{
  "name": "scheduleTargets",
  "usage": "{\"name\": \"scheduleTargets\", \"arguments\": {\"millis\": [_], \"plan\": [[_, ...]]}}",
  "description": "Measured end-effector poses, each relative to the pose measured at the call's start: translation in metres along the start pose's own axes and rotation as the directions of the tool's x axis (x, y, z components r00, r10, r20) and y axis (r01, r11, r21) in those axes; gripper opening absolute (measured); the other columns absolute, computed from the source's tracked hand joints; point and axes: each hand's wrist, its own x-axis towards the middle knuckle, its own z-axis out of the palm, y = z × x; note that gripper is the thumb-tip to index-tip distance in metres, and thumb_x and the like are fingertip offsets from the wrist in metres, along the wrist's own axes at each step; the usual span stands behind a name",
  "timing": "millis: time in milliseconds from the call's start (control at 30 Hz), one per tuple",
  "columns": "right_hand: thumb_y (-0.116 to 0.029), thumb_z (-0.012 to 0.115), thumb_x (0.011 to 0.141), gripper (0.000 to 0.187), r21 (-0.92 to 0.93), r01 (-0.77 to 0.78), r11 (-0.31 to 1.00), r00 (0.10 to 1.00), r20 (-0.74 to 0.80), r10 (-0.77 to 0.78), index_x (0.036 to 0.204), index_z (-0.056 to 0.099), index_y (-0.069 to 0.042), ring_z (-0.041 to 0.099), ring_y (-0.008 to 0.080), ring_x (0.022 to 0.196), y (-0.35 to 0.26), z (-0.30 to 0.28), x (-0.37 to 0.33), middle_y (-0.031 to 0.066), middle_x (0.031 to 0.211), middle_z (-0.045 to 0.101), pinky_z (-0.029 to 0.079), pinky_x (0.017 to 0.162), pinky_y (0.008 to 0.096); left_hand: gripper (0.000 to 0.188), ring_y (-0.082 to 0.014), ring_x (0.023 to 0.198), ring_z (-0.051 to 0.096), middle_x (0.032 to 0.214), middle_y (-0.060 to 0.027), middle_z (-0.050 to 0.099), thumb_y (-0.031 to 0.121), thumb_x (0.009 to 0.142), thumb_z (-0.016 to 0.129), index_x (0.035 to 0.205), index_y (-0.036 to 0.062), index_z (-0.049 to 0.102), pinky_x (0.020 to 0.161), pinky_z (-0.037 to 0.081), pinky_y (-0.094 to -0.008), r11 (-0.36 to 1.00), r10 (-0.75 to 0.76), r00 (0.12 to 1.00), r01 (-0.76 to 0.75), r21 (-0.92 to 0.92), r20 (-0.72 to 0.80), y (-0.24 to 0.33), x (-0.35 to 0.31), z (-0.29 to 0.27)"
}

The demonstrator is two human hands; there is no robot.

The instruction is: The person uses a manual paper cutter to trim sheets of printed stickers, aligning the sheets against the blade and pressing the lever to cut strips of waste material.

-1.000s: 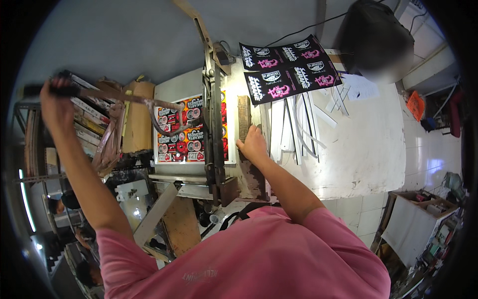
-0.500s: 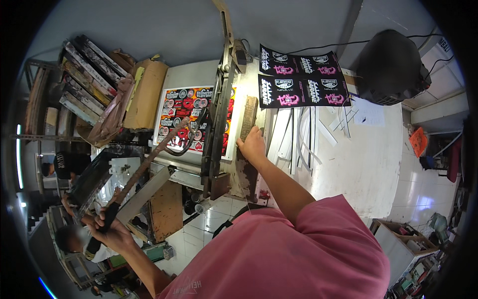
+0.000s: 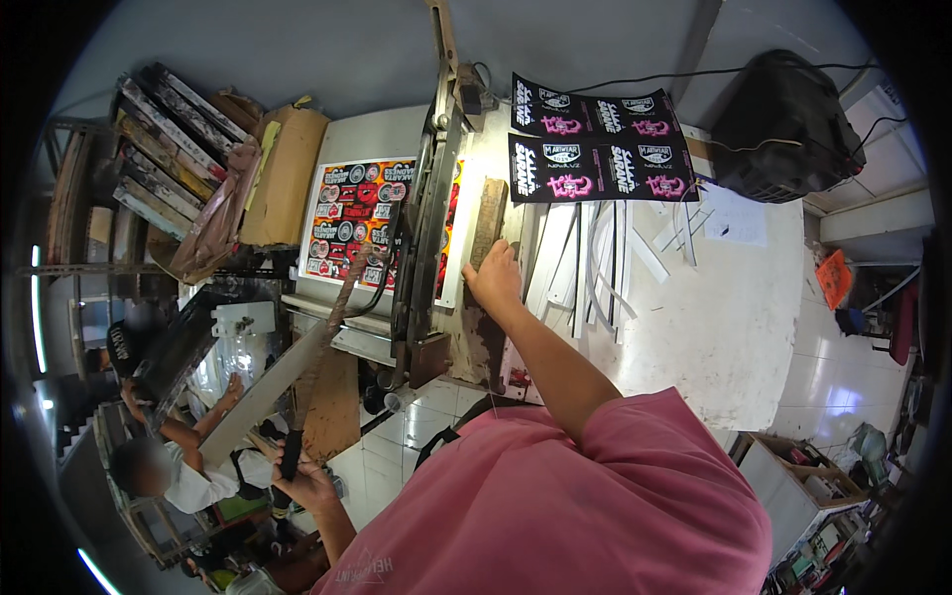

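My left hand (image 3: 307, 484) is closed around the black grip (image 3: 292, 454) of a long rusty lever (image 3: 322, 347). The lever belongs to a paper cutter, whose dark metal blade bar (image 3: 421, 228) runs across a sheet of red and orange printed stickers (image 3: 347, 223). Most of that sheet lies left of the bar, with a narrow strip on the right. My right hand (image 3: 496, 281) grasps a worn wooden block (image 3: 488, 213) beside the cutter, thumb on its left side. Its fingertips are partly hidden. Black printed sheets (image 3: 603, 159) lie beyond it on the right.
Thin offcut strips (image 3: 595, 263) litter the white table (image 3: 704, 337). A black machine (image 3: 783, 129) with cables stands at the far right. Cardboard and stacked boards (image 3: 169, 149) fill the left side. Below them, a co-worker (image 3: 188, 471) sits near the lever's swing.
My left hand has swung the lever's grip to the right and closer to my body. My right hand stays on the block. The view has shifted slightly.
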Motion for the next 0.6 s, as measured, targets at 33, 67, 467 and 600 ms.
{"name": "scheduleTargets", "arguments": {"millis": [33,67,467,600], "plan": [[-0.037,0.079,0.084,0.069,0.004,0.007,1.000,1.000,-0.002,-0.007,0.123,0.041,0.006,0.063,0.0445,0.106,0.000,0.000,0.000,0.0282,0.120,0.055,0.054,0.091,0.0498,0.027,-0.0302,0.123,0.060,0.112,-0.0165,0.069,0.012,0.094,0.063,0.108,-0.0110,0.061,0.120,0.040,-0.0445,1.000,-0.001,0.999,0.001,0.002,-0.032,-0.004,-0.004,-0.004],[-0.037,0.079,0.084,0.069,0.008,0.015,1.000,1.000,-0.004,-0.015,0.123,0.041,0.006,0.063,0.0444,0.106,0.001,0.000,0.000,0.0280,0.121,0.055,0.054,0.091,0.0496,0.029,-0.0311,0.125,0.059,0.119,-0.0188,0.068,0.012,0.095,0.064,0.112,-0.0113,0.061,0.120,0.041,-0.0444,0.990,-0.070,0.996,0.075,-0.117,0.051,-0.007,-0.006,-0.008],[-0.037,0.075,0.088,0.087,-0.001,0.071,0.997,0.997,-0.018,-0.071,0.149,0.033,0.007,0.061,0.0452,0.113,0.003,0.010,-0.004,0.0296,0.127,0.054,0.051,0.096,0.0494,0.043,-0.0254,0.125,0.060,0.135,-0.0127,0.063,0.025,0.100,0.066,0.137,0.0034,0.060,0.110,0.043,-0.0362,0.004,-0.849,0.528,0.085,0.996,-0.042,-0.018,-0.050,0.099],[-0.038,0.074,0.089,0.090,-0.019,0.109,0.994,0.994,0.007,-0.109,0.151,0.031,0.009,0.058,0.0458,0.117,0.001,0.011,-0.007,0.0301,0.131,0.052,0.049,0.099,0.0500,0.031,-0.0195,0.115,0.064,0.125,-0.0127,0.069,0.024,0.102,0.064,0.124,0.0026,0.068,0.100,0.050,-0.0344,-0.026,-0.916,0.397,0.096,0.995,-0.062,-0.014,-0.034,0.227]]}}
